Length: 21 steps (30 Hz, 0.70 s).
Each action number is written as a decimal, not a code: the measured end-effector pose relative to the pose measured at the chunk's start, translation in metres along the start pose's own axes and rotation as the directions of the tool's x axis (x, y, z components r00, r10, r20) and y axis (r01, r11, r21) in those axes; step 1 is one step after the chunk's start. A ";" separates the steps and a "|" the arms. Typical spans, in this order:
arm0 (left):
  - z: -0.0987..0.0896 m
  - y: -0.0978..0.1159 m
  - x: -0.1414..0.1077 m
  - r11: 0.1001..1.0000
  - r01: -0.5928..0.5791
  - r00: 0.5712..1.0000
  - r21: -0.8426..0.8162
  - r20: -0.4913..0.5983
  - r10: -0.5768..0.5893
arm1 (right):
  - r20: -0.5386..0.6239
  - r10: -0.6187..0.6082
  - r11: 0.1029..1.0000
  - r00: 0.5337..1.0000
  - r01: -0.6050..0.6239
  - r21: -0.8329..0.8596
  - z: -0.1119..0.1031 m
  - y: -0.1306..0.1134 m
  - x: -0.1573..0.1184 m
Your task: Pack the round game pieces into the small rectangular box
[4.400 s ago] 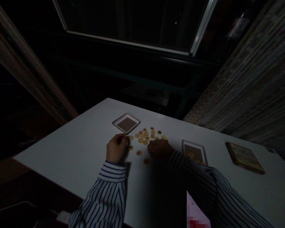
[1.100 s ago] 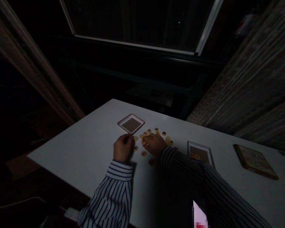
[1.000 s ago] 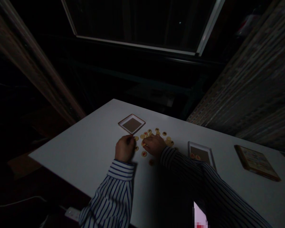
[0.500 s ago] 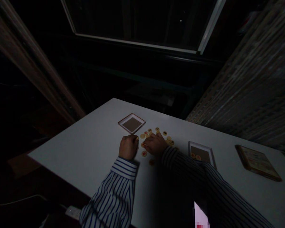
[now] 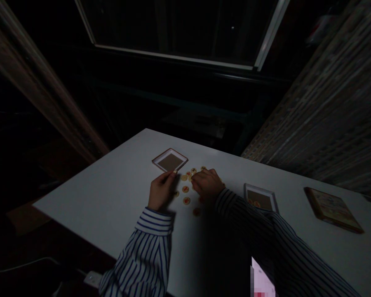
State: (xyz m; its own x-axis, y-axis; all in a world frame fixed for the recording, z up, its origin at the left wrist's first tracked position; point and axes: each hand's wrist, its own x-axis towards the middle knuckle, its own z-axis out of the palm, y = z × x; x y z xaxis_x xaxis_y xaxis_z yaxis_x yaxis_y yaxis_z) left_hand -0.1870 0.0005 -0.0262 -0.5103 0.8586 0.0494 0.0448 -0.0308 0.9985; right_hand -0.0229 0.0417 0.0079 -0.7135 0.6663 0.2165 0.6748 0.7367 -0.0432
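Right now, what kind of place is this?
Probably a dim room in someone's home, though I can't be sure. There's a white table with little round pieces on it, what look like curtains at the sides, and what seems a dark window behind.

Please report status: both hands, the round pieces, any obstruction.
Left hand: pinched shut, apparently on one pale round disc. Right hand: curled over cream round discs marked red or black, grip unclear. It partly hides several.
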 end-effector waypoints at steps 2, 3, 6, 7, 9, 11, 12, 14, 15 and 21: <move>-0.001 0.000 0.000 0.986 0.067 0.996 -0.152 0.073 -0.056 | -0.005 -0.001 1.000 1.000 0.001 0.002 0.000 -0.001 0.001; -0.001 0.001 0.000 0.969 0.102 0.992 -0.225 0.096 -0.082 | -0.004 -0.003 1.000 1.000 0.003 0.001 0.001 -0.002 0.001; -0.001 0.005 -0.002 0.918 0.186 0.981 -0.349 0.113 -0.156 | -0.009 -0.014 1.000 1.000 0.014 -0.001 0.003 -0.004 0.004; -0.001 0.006 -0.002 0.907 0.205 0.978 -0.368 0.119 -0.173 | -0.014 -0.021 1.000 1.000 0.021 0.001 0.004 -0.004 0.005; -0.001 0.007 -0.003 0.891 0.229 0.972 -0.392 0.133 -0.192 | -0.034 -0.034 0.999 0.999 0.035 0.010 0.004 -0.006 0.007; -0.001 0.006 -0.002 0.883 0.237 0.970 -0.405 0.145 -0.193 | -0.050 -0.040 0.999 0.998 0.042 0.027 0.003 -0.009 0.009; -0.001 0.005 -0.002 0.881 0.236 0.970 -0.409 0.156 -0.187 | -0.056 -0.040 0.998 0.998 0.042 0.038 0.003 -0.010 0.010; -0.001 0.002 -0.001 0.883 0.229 0.969 -0.410 0.181 -0.168 | -0.065 -0.038 0.997 0.997 0.042 0.065 0.001 -0.013 0.012; -0.001 0.000 -0.001 0.887 0.224 0.969 -0.404 0.193 -0.156 | -0.071 -0.038 0.996 0.997 0.043 0.080 0.000 -0.015 0.014; -0.003 -0.008 0.000 0.939 0.202 0.966 -0.277 0.216 -0.144 | -0.054 -0.054 0.983 0.997 0.062 0.174 -0.001 -0.024 0.026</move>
State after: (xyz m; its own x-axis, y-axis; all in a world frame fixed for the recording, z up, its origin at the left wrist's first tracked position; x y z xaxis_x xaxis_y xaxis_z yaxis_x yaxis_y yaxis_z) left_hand -0.1901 -0.0004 -0.0339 -0.3141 0.9440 -0.1013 -0.2989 0.0030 0.9543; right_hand -0.0578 0.0410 0.0157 -0.7375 0.6185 0.2711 0.5860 0.7857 -0.1982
